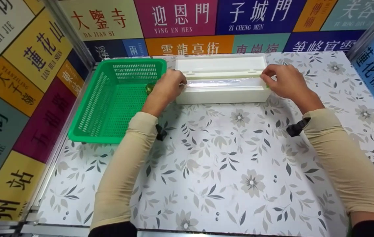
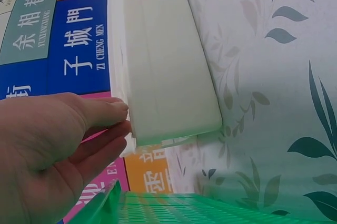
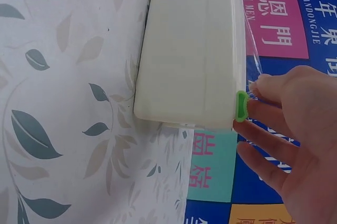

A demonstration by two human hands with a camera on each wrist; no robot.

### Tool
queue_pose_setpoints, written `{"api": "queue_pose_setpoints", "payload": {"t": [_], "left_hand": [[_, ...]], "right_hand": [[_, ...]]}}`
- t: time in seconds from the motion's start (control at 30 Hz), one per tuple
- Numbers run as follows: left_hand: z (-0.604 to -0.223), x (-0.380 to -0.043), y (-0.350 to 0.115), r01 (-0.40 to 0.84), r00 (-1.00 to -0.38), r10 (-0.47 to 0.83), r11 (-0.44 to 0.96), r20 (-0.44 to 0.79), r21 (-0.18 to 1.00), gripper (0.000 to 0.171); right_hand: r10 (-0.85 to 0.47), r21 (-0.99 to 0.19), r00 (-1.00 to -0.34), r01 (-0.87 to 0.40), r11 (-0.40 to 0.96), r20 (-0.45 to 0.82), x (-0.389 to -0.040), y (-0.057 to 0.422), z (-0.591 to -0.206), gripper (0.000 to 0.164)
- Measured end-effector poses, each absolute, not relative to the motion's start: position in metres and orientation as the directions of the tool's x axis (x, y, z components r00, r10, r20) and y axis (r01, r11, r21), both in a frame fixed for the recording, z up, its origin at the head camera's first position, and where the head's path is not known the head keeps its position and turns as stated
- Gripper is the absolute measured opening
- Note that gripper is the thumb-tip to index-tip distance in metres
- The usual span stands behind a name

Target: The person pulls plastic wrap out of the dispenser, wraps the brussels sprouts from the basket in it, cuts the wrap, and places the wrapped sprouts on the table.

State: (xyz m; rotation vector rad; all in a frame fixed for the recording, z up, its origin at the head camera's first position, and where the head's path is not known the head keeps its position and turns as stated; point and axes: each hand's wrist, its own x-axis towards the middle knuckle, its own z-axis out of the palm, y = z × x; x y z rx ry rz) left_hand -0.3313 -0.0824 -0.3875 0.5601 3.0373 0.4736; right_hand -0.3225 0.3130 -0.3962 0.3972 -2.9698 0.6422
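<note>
A long white cling film dispenser (image 1: pixel 223 96) lies near the back of the table with its lid (image 1: pixel 220 62) raised. Clear cling film (image 1: pixel 223 83) stretches across its opening. At the dispenser's left end, my left hand (image 1: pixel 170 84) pinches the film's edge between thumb and fingertips. My right hand (image 1: pixel 287 80) pinches the other end of the film. In the right wrist view, a small green slider (image 3: pixel 241 107) sits at the dispenser's corner, touching my right fingers. The left wrist view shows the dispenser's plain front wall (image 2: pixel 168 66); the film is hard to make out there.
A green plastic basket (image 1: pixel 91 140) stands left of the dispenser, close to my left forearm. Partly behind that wrist, a shiny gold-green object (image 1: pixel 149 89) shows inside it. Sign-patterned panels (image 1: pixel 180 19) rise behind the floral-covered table (image 1: pixel 206 184).
</note>
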Motion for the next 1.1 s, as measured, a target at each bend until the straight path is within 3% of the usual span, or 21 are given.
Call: {"api": "queue_pose_setpoints", "payload": {"t": [0.27, 0.7, 1.1], "left_hand": [[-0.389, -0.333, -0.079, 0.367, -0.93, 0.363, 0.897, 0.062, 0.245, 0.021], [-0.384, -0.343, -0.082, 0.326, -0.945, 0.32, 0.894, 0.073, 0.306, 0.019], [-0.379, -0.349, -0.082, 0.263, -0.96, 0.279, 0.909, -0.003, 0.324, 0.019]], "right_hand": [[-0.184, -0.387, -0.972, -0.229, 0.893, 0.149, -0.326, 0.312, -0.4, 0.038], [-0.146, -0.381, -0.97, -0.212, 0.9, 0.195, -0.328, 0.306, -0.404, 0.038], [-0.108, -0.425, -0.979, -0.172, 0.889, 0.172, -0.333, 0.304, -0.406, 0.041]]}}
